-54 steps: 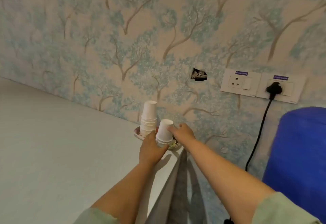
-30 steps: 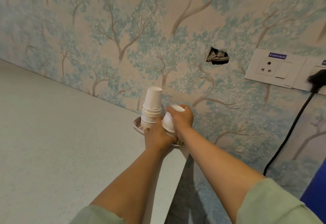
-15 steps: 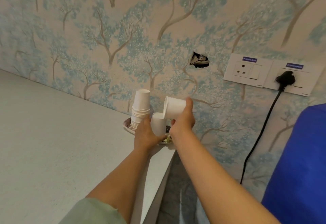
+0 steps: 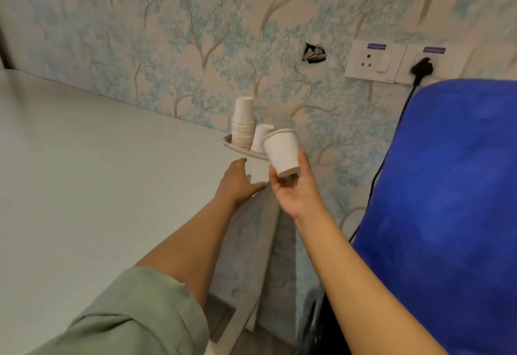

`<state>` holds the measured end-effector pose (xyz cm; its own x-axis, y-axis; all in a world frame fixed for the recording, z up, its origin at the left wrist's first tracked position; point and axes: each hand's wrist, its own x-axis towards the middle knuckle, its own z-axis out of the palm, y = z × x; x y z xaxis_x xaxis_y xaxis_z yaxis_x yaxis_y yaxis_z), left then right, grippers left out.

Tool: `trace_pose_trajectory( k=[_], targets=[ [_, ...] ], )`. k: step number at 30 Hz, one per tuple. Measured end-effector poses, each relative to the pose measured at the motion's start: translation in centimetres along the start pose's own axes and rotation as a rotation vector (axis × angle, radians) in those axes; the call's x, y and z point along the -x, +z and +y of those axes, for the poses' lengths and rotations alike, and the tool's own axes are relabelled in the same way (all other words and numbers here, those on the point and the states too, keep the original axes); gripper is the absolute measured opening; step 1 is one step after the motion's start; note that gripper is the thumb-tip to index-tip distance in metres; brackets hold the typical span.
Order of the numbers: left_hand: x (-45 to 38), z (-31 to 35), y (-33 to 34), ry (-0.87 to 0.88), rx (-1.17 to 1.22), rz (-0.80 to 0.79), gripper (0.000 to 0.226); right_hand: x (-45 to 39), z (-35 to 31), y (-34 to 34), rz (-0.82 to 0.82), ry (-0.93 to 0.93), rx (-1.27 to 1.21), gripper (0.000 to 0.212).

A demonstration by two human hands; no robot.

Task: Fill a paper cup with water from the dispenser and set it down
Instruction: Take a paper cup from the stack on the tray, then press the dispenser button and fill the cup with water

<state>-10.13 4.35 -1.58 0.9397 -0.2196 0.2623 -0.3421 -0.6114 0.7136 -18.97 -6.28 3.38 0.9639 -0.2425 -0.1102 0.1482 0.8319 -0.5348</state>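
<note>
Right hand [image 4: 293, 189] holds a single white paper cup [image 4: 281, 152] by its base, fingers clamped round the bottom, cup upright and tilted slightly left, mouth up, in the air just off the counter's far right corner. Left hand [image 4: 237, 184] hovers low over the counter [image 4: 98, 173] near that same corner, fingers spread and holding nothing. On the corner against the wallpapered wall sits a small tray [image 4: 237, 149] with a tall stack of inverted paper cups [image 4: 242, 122] and one loose inverted cup [image 4: 261, 136] beside it. Blue water jug [image 4: 447, 201] fills the right side; black plug [image 4: 422, 67] sits in the wall socket above it.
</note>
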Motion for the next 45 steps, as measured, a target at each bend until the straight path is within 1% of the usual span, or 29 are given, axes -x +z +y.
trace_pose_trajectory(
  k=[2,4,6,9,12,15,19,21,25,27,28,30,31,32,33,34,35,37,39,42,45],
  targets=[
    [2.4,0.4,-0.7,-0.016,-0.025,-0.03,0.089,3.0,-0.1,-0.5,-0.042,0.034,-0.027,0.032],
    [5.3,0.5,-1.4,-0.026,-0.076,-0.045,0.088,6.4,0.1,-1.7,-0.072,0.083,-0.068,0.043],
    [8.1,0.5,-2.0,-0.019,-0.148,-0.077,0.087,9.7,0.2,-3.6,-0.107,0.151,-0.02,0.056],
    [11.3,0.3,-2.9,0.013,-0.244,-0.116,0.085,14.3,0.3,-6.7,-0.138,0.236,0.118,0.065],
    [13.8,0.0,-3.7,0.052,-0.298,-0.115,0.083,18.5,0.5,-9.7,-0.111,0.246,0.087,0.067],
    [15.3,0.2,-4.3,0.099,-0.346,-0.117,0.075,22.5,1.1,-12.8,-0.056,0.204,0.062,0.062],
    [15.6,0.3,-4.5,0.135,-0.376,-0.129,0.065,27.4,1.5,-16.9,-0.035,0.159,0.097,0.04],
    [15.5,0.2,-4.4,0.163,-0.375,-0.138,0.065,29.7,1.6,-19.1,0.022,0.131,0.116,0.038],
    [15.4,-0.1,-3.9,0.222,-0.399,-0.127,0.065,33.7,3.4,-23.2,0.2,0.085,0.189,0.063],
    [15.6,-0.2,-3.5,0.259,-0.488,-0.092,0.065,35.4,4.8,-24.9,0.333,0.067,0.291,0.068],
    [15.9,-0.2,-3.1,0.273,-0.568,-0.066,0.065,36.3,5.4,-25.7,0.403,0.056,0.344,0.065],
    [17.2,-0.1,-1.7,0.256,-0.664,-0.005,0.065,37.8,6.4,-27.2,0.506,0.016,0.417,0.051],
    [18.5,0.2,-0.6,0.213,-0.628,0.009,0.065,38.4,6.7,-27.8,0.536,-0.008,0.456,0.042],
    [20.2,0.6,0.8,0.154,-0.506,-0.015,0.066,39.0,7.0,-28.3,0.565,-0.029,0.511,0.036],
    [22.1,1.3,2.8,0.104,-0.348,-0.088,0.067,39.5,7.4,-29.2,0.606,-0.045,0.579,0.032],
    [24.1,1.8,4.8,0.091,-0.23,-0.175,0.068,39.8,7.7,-29.9,0.643,-0.055,0.649,0.032],
    [26.2,2.2,7.0,0.133,-0.202,-0.26,0.072,39.9,8.0,-30.5,0.677,-0.061,0.71,0.034],
    [29.9,3.0,11.3,0.304,-0.278,-0.394,0.082,39.6,8.2,-31.5,0.73,-0.074,0.784,0.04],
    [32.1,3.8,15.4,0.435,-0.352,-0.488,0.094,38.8,8.1,-33.0,0.77,-0.069,0.868,0.049],
    [33.0,4.4,19.6,0.519,-0.461,-0.553,0.109,37.0,8.2,-35.2,0.757,-0.032,0.926,0.057],
    [32.5,4.2,22.8,0.581,-0.575,-0.57,0.127,34.6,8.6,-38.0,0.755,0.019,0.993,0.065]
  ],
)
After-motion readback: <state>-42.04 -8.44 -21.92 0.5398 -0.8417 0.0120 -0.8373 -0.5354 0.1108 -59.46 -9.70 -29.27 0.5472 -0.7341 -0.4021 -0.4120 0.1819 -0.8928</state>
